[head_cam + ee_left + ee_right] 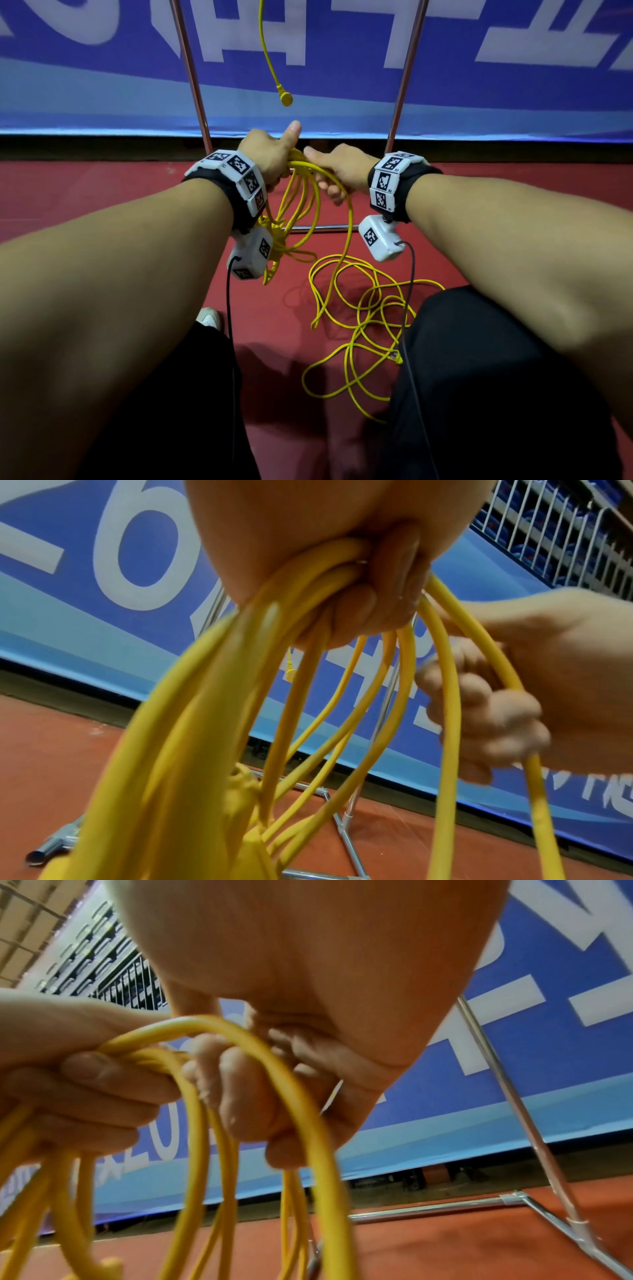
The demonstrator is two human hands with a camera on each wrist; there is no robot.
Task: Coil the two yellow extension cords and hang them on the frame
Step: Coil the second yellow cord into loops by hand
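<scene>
Left hand (270, 154) around cord loops (301, 192)

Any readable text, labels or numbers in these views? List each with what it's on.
"6": banner, left wrist view, large white digit; other white shapes cropped.
"20": banner, right wrist view, partly hidden behind cord, uncertain.
Head view banner characters: cropped, unreadable.
Wristbands: square marker codes; tiny labels too small.
</scene>
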